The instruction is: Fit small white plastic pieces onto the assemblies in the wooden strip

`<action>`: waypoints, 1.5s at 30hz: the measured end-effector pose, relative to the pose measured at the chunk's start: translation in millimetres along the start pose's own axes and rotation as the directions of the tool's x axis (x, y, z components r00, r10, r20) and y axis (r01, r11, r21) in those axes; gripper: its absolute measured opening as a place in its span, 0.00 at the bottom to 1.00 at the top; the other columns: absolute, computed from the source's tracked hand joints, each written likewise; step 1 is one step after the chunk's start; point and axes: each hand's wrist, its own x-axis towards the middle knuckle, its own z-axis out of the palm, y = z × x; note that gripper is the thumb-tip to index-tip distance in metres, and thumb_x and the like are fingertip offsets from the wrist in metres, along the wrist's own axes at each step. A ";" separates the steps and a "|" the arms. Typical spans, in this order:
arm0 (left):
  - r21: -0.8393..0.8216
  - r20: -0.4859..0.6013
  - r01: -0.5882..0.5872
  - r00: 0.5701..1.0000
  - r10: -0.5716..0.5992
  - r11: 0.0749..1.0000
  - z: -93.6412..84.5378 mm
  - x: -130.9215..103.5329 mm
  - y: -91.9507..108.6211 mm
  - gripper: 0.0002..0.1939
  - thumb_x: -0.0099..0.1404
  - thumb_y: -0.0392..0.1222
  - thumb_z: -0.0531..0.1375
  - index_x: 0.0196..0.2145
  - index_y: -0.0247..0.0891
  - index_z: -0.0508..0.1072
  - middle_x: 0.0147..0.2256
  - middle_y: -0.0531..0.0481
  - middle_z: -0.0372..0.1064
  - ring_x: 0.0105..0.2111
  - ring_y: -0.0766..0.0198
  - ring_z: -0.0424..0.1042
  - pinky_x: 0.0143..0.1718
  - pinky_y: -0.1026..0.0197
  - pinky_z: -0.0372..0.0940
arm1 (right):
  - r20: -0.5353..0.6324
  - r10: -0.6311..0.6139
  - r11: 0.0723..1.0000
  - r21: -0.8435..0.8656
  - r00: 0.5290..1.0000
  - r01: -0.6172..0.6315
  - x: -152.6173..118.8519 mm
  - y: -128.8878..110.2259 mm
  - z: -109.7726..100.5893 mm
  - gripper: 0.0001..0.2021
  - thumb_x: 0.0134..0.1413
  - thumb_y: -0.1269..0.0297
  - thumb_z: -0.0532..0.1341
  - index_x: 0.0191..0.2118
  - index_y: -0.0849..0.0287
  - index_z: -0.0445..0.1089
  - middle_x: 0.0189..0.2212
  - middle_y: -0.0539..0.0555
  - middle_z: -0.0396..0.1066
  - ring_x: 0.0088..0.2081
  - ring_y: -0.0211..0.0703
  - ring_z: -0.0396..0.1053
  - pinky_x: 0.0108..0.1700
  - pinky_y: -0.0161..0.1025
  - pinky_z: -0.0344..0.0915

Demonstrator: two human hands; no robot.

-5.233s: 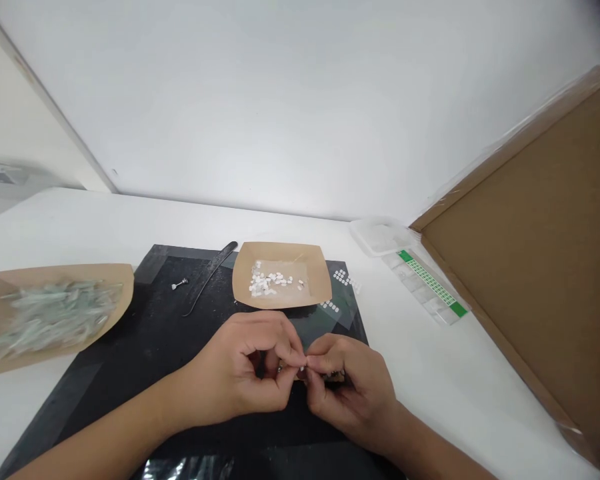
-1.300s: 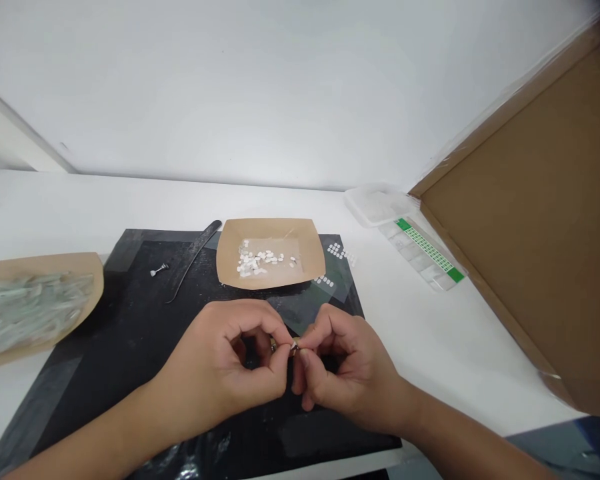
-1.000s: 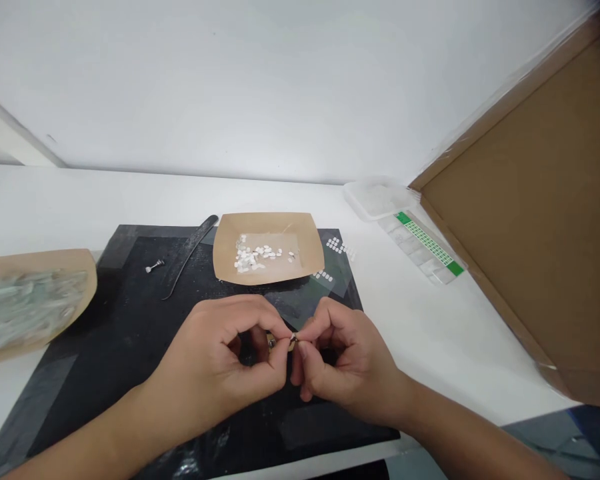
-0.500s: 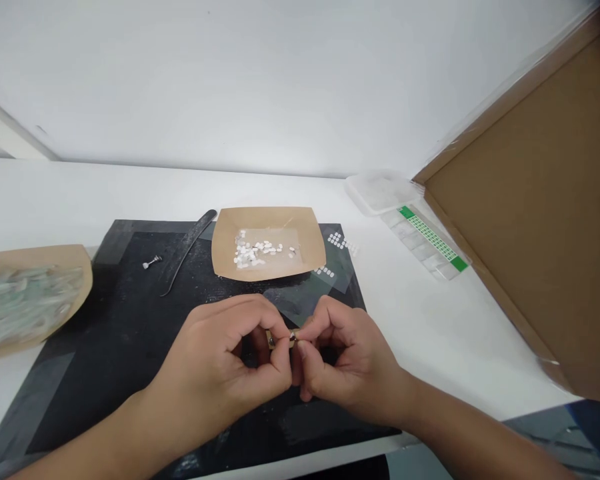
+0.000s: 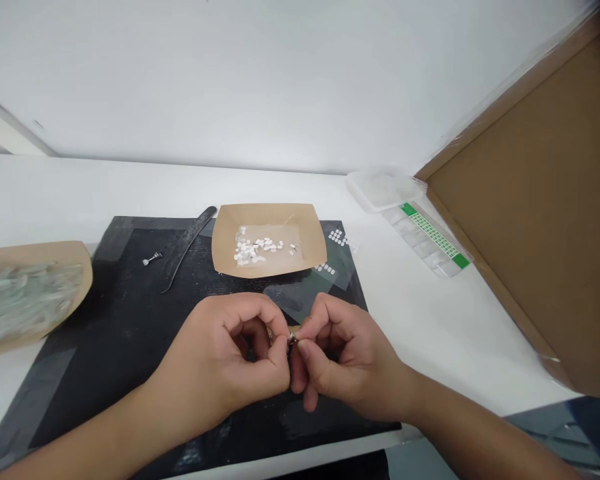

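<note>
My left hand (image 5: 245,353) and my right hand (image 5: 347,353) meet over the front of the black mat (image 5: 120,353), thumb and forefinger pinched on each. Between their fingertips sits a small shiny metal piece (image 5: 292,339), held from both sides. Fingers cover most of it, so its exact kind does not show. A bit of tan material (image 5: 294,329) peeks out just behind it. Beyond the hands stands a tan paper tray (image 5: 307,217) with many small white oval pieces (image 5: 253,252) on a clear sheet inside.
On the mat lie a small silvery metal part (image 5: 153,259) and a curved black strip like a nail file (image 5: 190,243). Left is another paper tray (image 5: 87,280) of clear bags. Sticker sheets (image 5: 340,237), a plastic container (image 5: 380,190), a green-edged bag (image 5: 435,240) and a cardboard box (image 5: 525,200) are right.
Both hands keep their pinch on the metal piece, with slight finger shifts. The tan bit behind it shows less than before. The view has tilted slightly.
</note>
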 end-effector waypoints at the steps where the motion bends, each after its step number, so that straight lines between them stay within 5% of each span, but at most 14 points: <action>1: -0.030 0.005 0.017 1.000 -0.017 0.999 0.0 0.2 -0.4 0.02 0.56 0.34 0.63 0.26 0.36 0.75 0.22 0.52 0.76 0.17 0.70 0.70 0.17 0.74 0.61 | 0.009 0.009 1.000 0.021 1.000 -0.009 -0.1 -0.4 -0.1 0.12 0.69 0.58 0.64 0.39 0.55 0.61 0.26 0.48 0.76 0.22 0.34 0.75 0.24 0.29 0.68; 15: -0.262 0.074 0.135 0.990 -0.119 0.955 -0.2 1.0 -0.3 0.03 0.55 0.33 0.64 0.26 0.36 0.72 0.20 0.54 0.74 0.14 0.75 0.61 0.14 0.74 0.57 | 0.099 0.042 0.994 0.099 0.994 -0.052 0.6 -9.8 -2.5 0.10 0.72 0.57 0.62 0.43 0.56 0.63 0.28 0.46 0.76 0.22 0.32 0.76 0.25 0.26 0.66; 20: -0.226 0.074 0.119 0.992 -0.105 0.967 -1.5 1.9 1.4 0.03 0.55 0.33 0.64 0.26 0.36 0.72 0.20 0.54 0.73 0.16 0.74 0.63 0.17 0.74 0.57 | 0.081 0.037 0.997 0.066 0.996 -0.042 1.5 -11.1 -1.9 0.10 0.73 0.56 0.61 0.43 0.56 0.63 0.22 0.43 0.73 0.22 0.33 0.76 0.26 0.27 0.67; 24: -0.160 0.052 0.054 0.998 -0.046 0.986 -4.8 0.8 3.8 0.02 0.57 0.34 0.65 0.29 0.36 0.75 0.24 0.51 0.76 0.20 0.70 0.71 0.19 0.73 0.60 | 0.054 0.024 0.997 0.070 0.998 -0.028 0.9 -8.8 -2.5 0.10 0.73 0.57 0.61 0.43 0.57 0.63 0.28 0.46 0.76 0.22 0.32 0.76 0.26 0.27 0.68; 34: -0.002 0.011 -0.080 0.997 0.080 0.997 -7.0 1.6 2.5 0.02 0.59 0.35 0.65 0.32 0.37 0.77 0.27 0.51 0.77 0.19 0.70 0.70 0.17 0.73 0.57 | 0.047 -0.069 0.997 -0.036 0.997 0.070 1.0 -2.8 -5.0 0.07 0.76 0.60 0.59 0.45 0.57 0.64 0.34 0.49 0.76 0.26 0.32 0.77 0.31 0.30 0.70; 45: -0.097 0.193 -0.062 0.978 0.080 0.993 -21.4 2.4 -1.6 0.08 0.72 0.43 0.63 0.38 0.38 0.80 0.34 0.49 0.78 0.21 0.71 0.72 0.19 0.71 0.67 | 0.066 -0.078 0.990 -0.112 0.995 0.085 -1.1 -3.8 -8.2 0.06 0.77 0.62 0.57 0.45 0.57 0.64 0.34 0.49 0.76 0.27 0.33 0.78 0.32 0.31 0.70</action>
